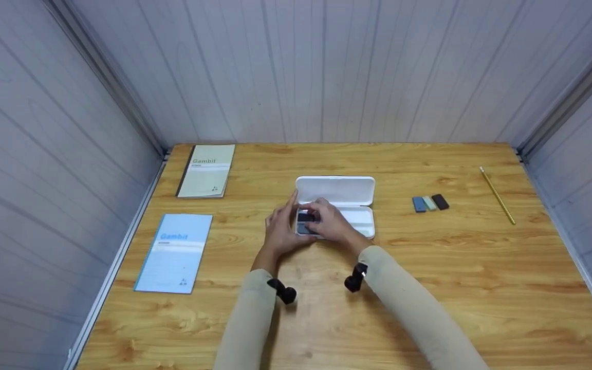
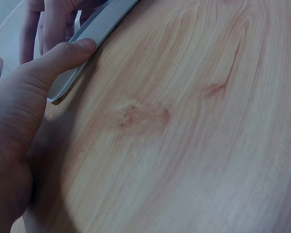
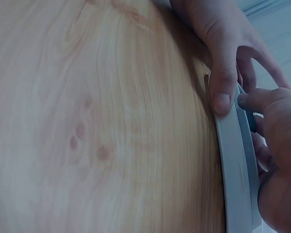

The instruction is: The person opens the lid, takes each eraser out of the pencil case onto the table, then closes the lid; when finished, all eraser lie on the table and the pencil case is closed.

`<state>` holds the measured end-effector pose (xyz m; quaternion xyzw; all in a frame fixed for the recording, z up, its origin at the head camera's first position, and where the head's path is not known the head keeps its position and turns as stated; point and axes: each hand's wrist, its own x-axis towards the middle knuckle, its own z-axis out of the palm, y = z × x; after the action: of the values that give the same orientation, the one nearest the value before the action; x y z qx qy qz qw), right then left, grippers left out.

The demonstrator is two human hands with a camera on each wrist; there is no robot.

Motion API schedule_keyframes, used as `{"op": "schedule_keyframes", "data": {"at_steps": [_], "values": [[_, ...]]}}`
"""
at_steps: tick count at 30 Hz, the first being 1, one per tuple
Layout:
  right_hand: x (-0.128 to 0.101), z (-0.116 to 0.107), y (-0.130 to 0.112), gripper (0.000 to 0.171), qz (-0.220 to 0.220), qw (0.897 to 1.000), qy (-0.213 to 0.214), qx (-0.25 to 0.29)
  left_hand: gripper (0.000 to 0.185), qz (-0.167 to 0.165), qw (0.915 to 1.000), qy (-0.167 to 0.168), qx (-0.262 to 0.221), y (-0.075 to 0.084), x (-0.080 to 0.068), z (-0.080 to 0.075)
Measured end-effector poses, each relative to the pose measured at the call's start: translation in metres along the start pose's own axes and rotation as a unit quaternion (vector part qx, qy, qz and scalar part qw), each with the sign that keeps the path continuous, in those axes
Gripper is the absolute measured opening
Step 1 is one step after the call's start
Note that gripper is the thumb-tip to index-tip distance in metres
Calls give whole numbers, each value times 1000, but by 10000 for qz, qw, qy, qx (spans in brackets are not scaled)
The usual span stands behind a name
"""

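Sitting open at the centre of the head view, the white case [image 1: 345, 198] has its lid tilted up toward the wall and its tray toward the person; both hands work at the tray's left end. By my reading the step in hand is setting a dark item [image 1: 304, 222] into that end of the tray, and the next move would call for seating it flat, easing the fingers out and keeping the case from sliding on the table [image 1: 429, 288]. The right hand [image 1: 331, 222] lies over the tray with fingers curled down onto the dark item; whether it pinches it or only presses it I cannot tell. The left hand [image 1: 281, 231] is partly open, its thumb [image 2: 63, 56] laid straight along the case's near edge, bracing it; its other fingers are hidden. Right of the case lie three small blocks [image 1: 430, 203], blue, pale and black, side by side, and farther right a pencil [image 1: 497, 195]. At the left of the frame lie a blue notebook [image 1: 175, 253] and, above it, a cream notebook [image 1: 207, 170].
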<state>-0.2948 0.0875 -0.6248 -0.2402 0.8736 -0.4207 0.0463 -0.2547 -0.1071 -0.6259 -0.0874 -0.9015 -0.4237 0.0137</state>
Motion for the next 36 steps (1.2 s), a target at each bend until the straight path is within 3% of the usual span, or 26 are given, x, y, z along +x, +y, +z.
{"op": "schedule_keyframes", "data": {"at_steps": [11, 19, 28, 36], "values": [[-1, 0, -5, 51, -171, 9996, -71, -201, 137, 72, 10000, 53, -25, -1, -1, 0], [0, 5, 5, 44, -377, 9982, 376, -261, 135, 223, 9996, 161, -77, -5, -1, 2], [-1, 5, 12, 48, -449, 9890, 1202, 738, 135, 89, 10000, -13, -25, 0, -2, -2], [8, 2, 30, 58, -191, 9756, 1729, 1341, 140, 73, 9998, 12, -208, -4, 0, 1]]}}
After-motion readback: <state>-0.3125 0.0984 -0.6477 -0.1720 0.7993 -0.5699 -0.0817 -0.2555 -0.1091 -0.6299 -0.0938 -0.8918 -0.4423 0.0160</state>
